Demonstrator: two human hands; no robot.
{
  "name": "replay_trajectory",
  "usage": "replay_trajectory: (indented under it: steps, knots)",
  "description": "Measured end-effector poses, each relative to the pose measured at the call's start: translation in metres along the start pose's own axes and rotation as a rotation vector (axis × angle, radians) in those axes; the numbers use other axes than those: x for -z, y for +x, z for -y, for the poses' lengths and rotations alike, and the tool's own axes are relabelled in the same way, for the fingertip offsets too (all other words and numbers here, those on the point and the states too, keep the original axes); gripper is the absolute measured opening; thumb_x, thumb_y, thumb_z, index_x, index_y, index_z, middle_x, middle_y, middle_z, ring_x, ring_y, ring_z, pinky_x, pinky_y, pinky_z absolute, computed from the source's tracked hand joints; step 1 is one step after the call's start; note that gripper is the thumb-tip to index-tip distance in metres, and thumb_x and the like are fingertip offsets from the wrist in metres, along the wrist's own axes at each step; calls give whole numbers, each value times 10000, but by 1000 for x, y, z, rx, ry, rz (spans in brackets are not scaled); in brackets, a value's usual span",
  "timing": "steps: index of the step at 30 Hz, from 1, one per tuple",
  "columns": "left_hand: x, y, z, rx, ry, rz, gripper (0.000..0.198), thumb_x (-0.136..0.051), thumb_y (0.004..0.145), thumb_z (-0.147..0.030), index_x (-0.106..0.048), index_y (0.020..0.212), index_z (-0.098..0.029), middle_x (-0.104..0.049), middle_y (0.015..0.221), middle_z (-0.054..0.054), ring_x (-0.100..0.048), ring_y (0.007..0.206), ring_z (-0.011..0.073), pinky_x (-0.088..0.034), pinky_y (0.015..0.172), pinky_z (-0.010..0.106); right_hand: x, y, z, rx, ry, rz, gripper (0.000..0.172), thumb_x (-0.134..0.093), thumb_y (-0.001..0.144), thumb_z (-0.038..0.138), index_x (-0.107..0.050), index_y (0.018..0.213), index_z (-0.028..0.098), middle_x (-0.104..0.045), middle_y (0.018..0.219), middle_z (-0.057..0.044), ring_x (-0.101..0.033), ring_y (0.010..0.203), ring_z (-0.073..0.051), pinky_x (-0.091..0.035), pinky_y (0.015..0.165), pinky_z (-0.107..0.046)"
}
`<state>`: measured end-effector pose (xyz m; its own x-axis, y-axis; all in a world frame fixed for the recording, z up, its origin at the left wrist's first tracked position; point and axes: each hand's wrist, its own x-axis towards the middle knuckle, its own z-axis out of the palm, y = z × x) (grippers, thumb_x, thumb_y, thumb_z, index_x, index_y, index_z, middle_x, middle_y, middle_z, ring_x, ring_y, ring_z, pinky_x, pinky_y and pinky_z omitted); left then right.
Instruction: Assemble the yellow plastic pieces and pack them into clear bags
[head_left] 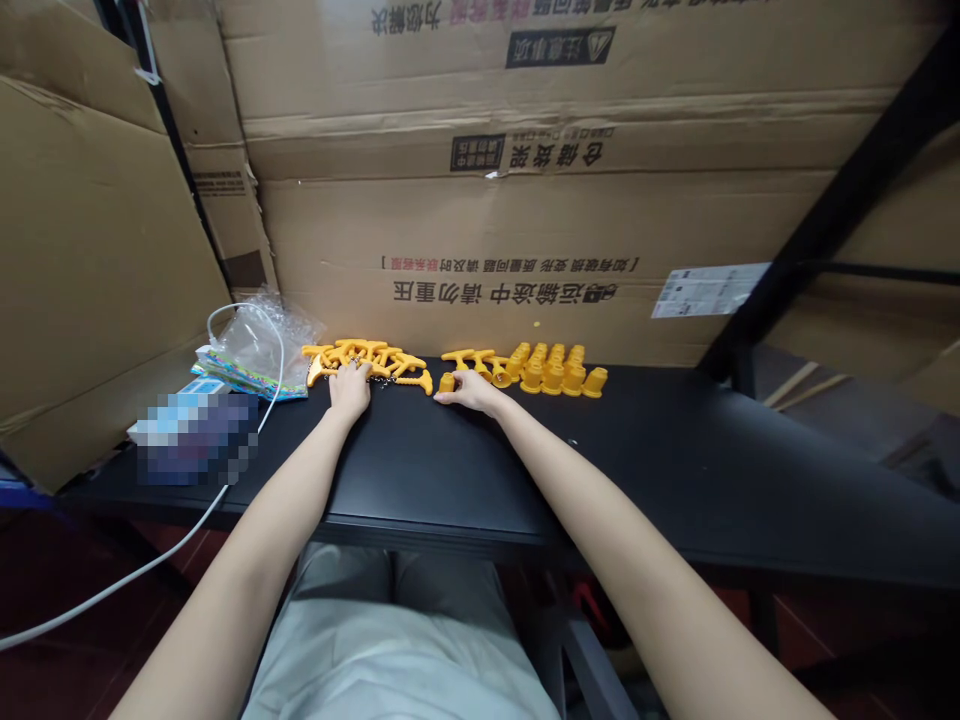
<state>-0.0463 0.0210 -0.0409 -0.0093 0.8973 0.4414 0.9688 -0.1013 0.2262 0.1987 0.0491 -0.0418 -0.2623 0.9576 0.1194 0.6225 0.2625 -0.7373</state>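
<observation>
Left hand on T-shaped plastic handles

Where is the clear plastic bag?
In the head view, the clear plastic bag lies far left on the black table, against the cardboard, left of the yellow T-shaped pieces.

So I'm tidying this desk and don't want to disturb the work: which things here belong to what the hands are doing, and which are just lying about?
In use:
- yellow T-shaped pieces, under the left hand
- yellow caps, beside the right hand
- single cap at the right fingertips

Lying about:
- clear plastic bag
- white cable
- cardboard boxes behind
</observation>
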Motion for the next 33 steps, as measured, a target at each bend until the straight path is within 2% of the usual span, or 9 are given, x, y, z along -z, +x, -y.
replay_trajectory:
  steps: [3, 5, 8, 12, 15, 18, 20, 25, 33]
  knots:
    - [1, 1, 0, 39, -7, -1, 374, -462, 809, -111, -606, 1132, -232, -598, 1217, 116, -511, 1136, 309, -409, 937, 495, -1, -3, 3, -12, -26, -37, 272, -729, 632, 328, -507, 670, 175, -480, 616, 56, -453, 583, -104, -372, 592, -248]
    - [1, 3, -1, 91, -115, -40, 410, -491, 792, -99, -586, 1174, -212, -620, 1170, 117, -533, 1115, 290, -411, 945, 454, -3, -5, 4, -8, -75, -63, 264, -719, 653, 330, -511, 682, 171, -474, 619, 51, -458, 590, -110, -370, 595, -252]
    - [2, 10, -2, 213, -474, -167, 443, -542, 779, -110, -546, 1215, -184, -656, 1027, 90, -599, 988, 223, -448, 898, 355, -5, -7, 3, 45, -195, -86, 245, -698, 699, 337, -527, 712, 162, -498, 660, 26, -491, 627, -129, -379, 613, -262]
    - [9, 16, -10, 456, -1052, -305, 420, -584, 760, -100, -530, 1177, -118, -651, 808, 41, -615, 750, 122, -471, 728, 227, -4, -9, 4, 186, -409, -144, 185, -664, 765, 311, -564, 764, 156, -560, 792, -35, -549, 757, -169, -408, 691, -285]
    - [15, 15, -18, 568, -1297, -272, 329, -646, 715, -109, -581, 1038, -120, -649, 740, 15, -564, 607, 73, -407, 551, 165, -4, -13, 11, 275, -544, -181, 121, -638, 784, 204, -590, 887, 160, -596, 945, -83, -562, 899, -202, -411, 785, -306]
    - [20, 11, -24, 628, -1437, -176, 148, -649, 732, -140, -592, 866, -116, -651, 716, 19, -486, 484, 36, -263, 407, 143, -5, -19, 22, 314, -626, -193, 234, -600, 780, 124, -572, 1011, 153, -607, 1037, -111, -552, 980, -230, -397, 826, -322]
    - [21, 9, -27, 655, -1517, -121, 121, -650, 724, -109, -570, 815, -115, -646, 693, 16, -456, 437, 22, -217, 378, 146, -6, -24, 31, 323, -663, -181, 259, -575, 784, 111, -562, 1041, 143, -614, 1047, -120, -552, 986, -243, -389, 826, -337]
    - [20, 9, -28, 694, -1629, -97, 279, -691, 652, -38, -541, 868, -130, -646, 676, 1, -568, 490, 52, -297, 413, 145, -10, -34, 45, 387, -706, -144, 260, -510, 850, 158, -567, 1104, 156, -616, 1127, -125, -557, 1028, -261, -354, 890, -412]
    - [13, 11, -24, 653, -1653, -41, 306, -750, 680, -250, -606, 927, -143, -682, 702, 39, -659, 601, 122, -404, 493, 172, -12, -36, 48, 390, -678, -132, 280, -533, 857, 188, -594, 1130, 177, -638, 1157, -116, -578, 1069, -259, -298, 988, -488]
